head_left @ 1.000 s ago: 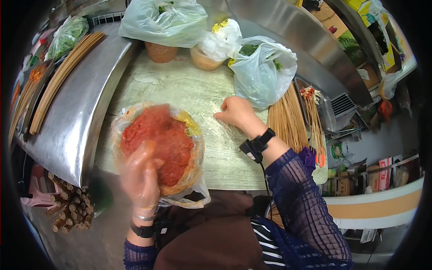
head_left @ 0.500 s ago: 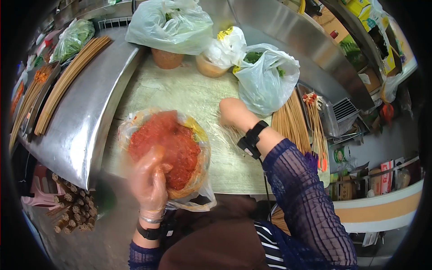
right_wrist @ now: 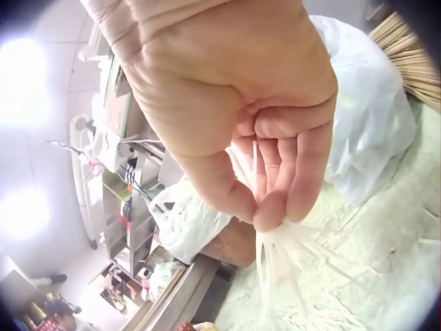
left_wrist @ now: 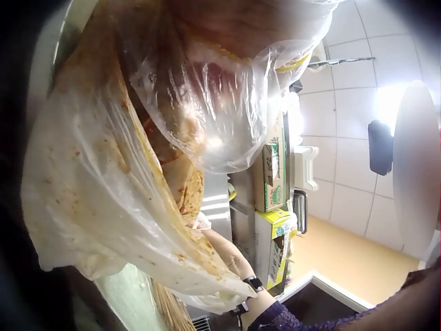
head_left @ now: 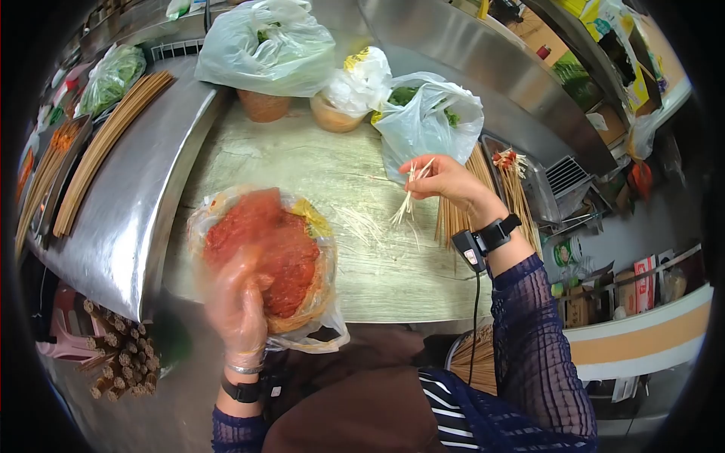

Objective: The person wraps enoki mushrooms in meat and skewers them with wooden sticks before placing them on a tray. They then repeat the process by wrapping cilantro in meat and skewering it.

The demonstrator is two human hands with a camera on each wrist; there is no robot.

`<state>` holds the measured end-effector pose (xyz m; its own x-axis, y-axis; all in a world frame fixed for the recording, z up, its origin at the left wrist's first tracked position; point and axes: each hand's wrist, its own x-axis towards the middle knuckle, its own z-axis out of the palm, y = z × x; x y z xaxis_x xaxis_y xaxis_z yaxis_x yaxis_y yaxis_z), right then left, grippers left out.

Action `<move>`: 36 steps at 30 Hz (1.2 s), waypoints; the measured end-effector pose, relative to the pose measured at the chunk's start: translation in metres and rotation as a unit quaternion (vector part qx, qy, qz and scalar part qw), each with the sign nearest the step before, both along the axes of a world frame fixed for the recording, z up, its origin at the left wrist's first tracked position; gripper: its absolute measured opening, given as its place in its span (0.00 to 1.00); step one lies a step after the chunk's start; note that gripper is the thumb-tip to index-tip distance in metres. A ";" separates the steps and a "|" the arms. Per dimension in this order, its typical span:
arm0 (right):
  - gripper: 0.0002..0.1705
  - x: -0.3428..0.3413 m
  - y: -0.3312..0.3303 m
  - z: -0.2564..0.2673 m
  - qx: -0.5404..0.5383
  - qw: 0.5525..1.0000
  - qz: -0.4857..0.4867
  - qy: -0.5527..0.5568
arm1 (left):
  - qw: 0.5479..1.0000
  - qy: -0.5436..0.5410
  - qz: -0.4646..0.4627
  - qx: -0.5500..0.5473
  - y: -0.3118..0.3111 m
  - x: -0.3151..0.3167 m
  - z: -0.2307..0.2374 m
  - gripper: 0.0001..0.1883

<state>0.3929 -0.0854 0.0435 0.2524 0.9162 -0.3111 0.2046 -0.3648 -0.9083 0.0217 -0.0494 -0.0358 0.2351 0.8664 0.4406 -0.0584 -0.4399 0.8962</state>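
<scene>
A clear plastic glove covers my left hand (head_left: 238,302), which is at the near left side of a bag-lined bowl of red, wet, meat-like mixture (head_left: 291,279). Its fingers blur into the red in the head view, and I cannot tell whether they hold anything. The stained plastic bag (left_wrist: 103,179) hangs close by in the left wrist view. Bare, my right hand (head_left: 453,185) pinches a small bunch of enoki mushrooms (right_wrist: 279,252) between thumb and fingertips, raised over the table. Below and left of it, loose enoki strands (head_left: 359,224) lie scattered on the tabletop (head_left: 302,158).
Bags of greens (head_left: 264,49) and a tied white bag (head_left: 362,79) stand at the back. Another bag of greens (head_left: 430,124) sits beyond my right hand, near bamboo skewers (head_left: 449,223) and filled skewers (head_left: 513,177). A metal counter (head_left: 136,174) borders the left.
My right hand has lifted from the strands on the table and moved right, now with a bunch of enoki in its fingertips. The left hand stays at the bowl, blurred.
</scene>
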 end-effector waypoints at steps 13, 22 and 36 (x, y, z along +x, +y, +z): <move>0.04 0.025 -0.038 0.007 -0.145 0.981 0.092 -0.092 | 1.000 0.021 0.013 0.006 -0.002 0.002 0.001 0.11; 0.07 0.030 -0.026 -0.059 -0.281 0.935 0.057 -0.210 | 1.000 0.010 0.004 0.019 0.001 0.001 -0.004 0.14; 0.09 -0.022 -0.009 -0.064 -0.249 0.780 0.176 -0.547 | 1.000 -0.025 -0.004 0.003 0.001 -0.001 -0.011 0.13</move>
